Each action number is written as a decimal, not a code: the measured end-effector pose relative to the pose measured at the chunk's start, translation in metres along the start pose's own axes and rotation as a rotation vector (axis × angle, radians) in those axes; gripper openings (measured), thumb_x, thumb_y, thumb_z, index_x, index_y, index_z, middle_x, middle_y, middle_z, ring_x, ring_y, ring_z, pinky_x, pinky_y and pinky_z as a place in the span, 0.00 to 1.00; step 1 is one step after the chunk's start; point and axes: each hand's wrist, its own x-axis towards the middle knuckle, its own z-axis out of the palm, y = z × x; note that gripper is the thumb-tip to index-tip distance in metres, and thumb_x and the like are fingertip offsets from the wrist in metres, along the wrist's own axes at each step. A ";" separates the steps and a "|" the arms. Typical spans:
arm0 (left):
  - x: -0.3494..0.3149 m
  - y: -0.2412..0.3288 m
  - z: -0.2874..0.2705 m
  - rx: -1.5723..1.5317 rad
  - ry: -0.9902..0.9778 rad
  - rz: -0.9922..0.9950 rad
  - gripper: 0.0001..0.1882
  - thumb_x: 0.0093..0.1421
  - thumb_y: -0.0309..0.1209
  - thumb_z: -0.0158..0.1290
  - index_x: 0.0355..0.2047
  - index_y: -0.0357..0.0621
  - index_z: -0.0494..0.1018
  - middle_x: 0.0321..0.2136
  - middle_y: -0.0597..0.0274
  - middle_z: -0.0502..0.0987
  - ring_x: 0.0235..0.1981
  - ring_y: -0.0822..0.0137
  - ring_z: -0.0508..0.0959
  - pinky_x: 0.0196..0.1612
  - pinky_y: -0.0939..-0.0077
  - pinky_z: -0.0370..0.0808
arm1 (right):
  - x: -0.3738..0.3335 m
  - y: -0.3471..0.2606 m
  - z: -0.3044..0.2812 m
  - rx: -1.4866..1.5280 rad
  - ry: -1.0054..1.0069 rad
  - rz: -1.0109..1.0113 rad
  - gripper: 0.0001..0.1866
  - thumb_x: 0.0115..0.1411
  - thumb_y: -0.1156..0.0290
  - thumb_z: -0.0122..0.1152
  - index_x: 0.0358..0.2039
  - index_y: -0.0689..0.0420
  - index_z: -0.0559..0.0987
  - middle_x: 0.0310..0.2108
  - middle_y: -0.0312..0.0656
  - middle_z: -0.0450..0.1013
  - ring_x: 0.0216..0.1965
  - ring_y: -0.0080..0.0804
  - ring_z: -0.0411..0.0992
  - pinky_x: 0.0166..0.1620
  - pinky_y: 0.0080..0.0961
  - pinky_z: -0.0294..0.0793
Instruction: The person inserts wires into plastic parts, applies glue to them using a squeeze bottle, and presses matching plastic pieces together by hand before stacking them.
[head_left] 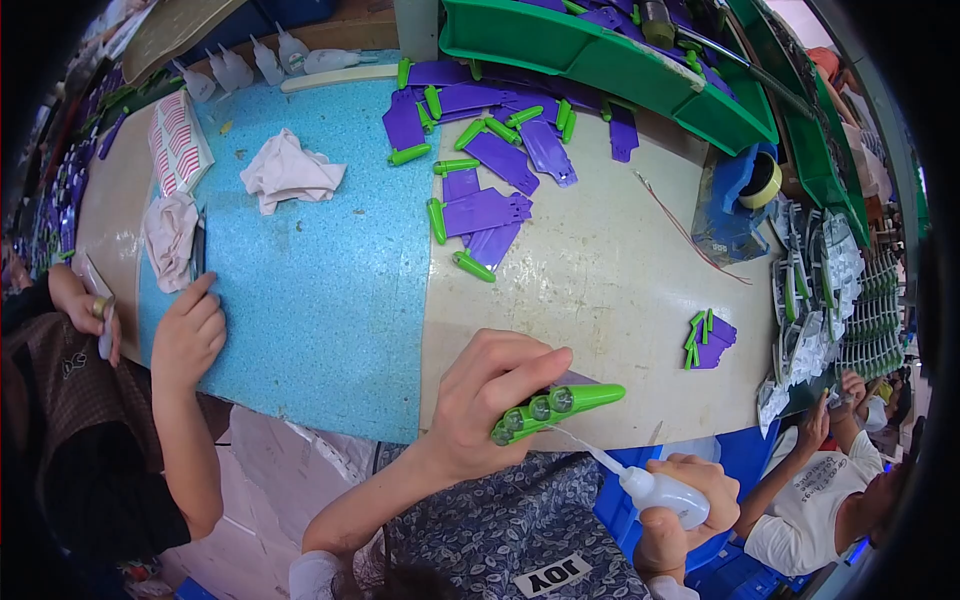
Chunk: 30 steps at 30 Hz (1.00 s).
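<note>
Just past the table's near edge, my left hand [482,398] is closed around several bright green tapered plastic pieces [590,396] held side by side. Clear round domes show along them, and the edge of a sheet sticks out behind. My right hand [715,492], lower and to the right, grips a white squeeze bottle [668,498]. Its thin nozzle points up and left at the domed side of the green pieces. A fine whitish strand runs between nozzle and pieces. On the table ahead lies a spread of purple sheets with green ends [490,212].
A smaller purple-and-green stack [714,342] lies to the right, near thin wires [690,240]. Green bins [600,60] line the back. White cloths [288,172] and squeeze bottles [232,70] sit on the blue mat. Co-workers' arms [188,420] are at left and right.
</note>
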 end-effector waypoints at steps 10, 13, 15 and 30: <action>-0.002 -0.001 0.001 -0.001 0.006 -0.012 0.35 0.41 0.15 0.64 0.53 0.41 0.70 0.38 0.54 0.76 0.37 0.55 0.77 0.37 0.65 0.76 | -0.004 0.009 0.000 -0.004 0.065 -0.084 0.36 0.46 0.33 0.66 0.23 0.62 0.82 0.16 0.41 0.74 0.19 0.31 0.70 0.27 0.27 0.69; -0.006 -0.001 0.001 -0.031 0.033 -0.055 0.36 0.42 0.14 0.63 0.54 0.41 0.70 0.38 0.53 0.76 0.37 0.55 0.77 0.38 0.66 0.75 | -0.010 0.020 -0.006 0.068 0.102 -0.086 0.36 0.46 0.34 0.66 0.23 0.62 0.82 0.16 0.41 0.74 0.18 0.31 0.71 0.26 0.27 0.69; -0.006 0.000 0.003 -0.056 0.039 -0.079 0.36 0.41 0.13 0.63 0.55 0.41 0.70 0.38 0.53 0.76 0.37 0.55 0.77 0.38 0.67 0.75 | -0.010 0.017 -0.003 0.018 0.073 -0.104 0.35 0.46 0.35 0.67 0.24 0.62 0.81 0.15 0.41 0.73 0.17 0.31 0.70 0.25 0.26 0.68; 0.052 0.014 -0.064 -0.276 0.273 -0.649 0.32 0.52 0.22 0.66 0.55 0.38 0.63 0.45 0.58 0.75 0.45 0.71 0.78 0.48 0.76 0.76 | 0.050 0.042 0.035 0.813 -0.110 0.140 0.25 0.63 0.57 0.60 0.45 0.70 0.73 0.30 0.46 0.73 0.27 0.24 0.70 0.30 0.17 0.68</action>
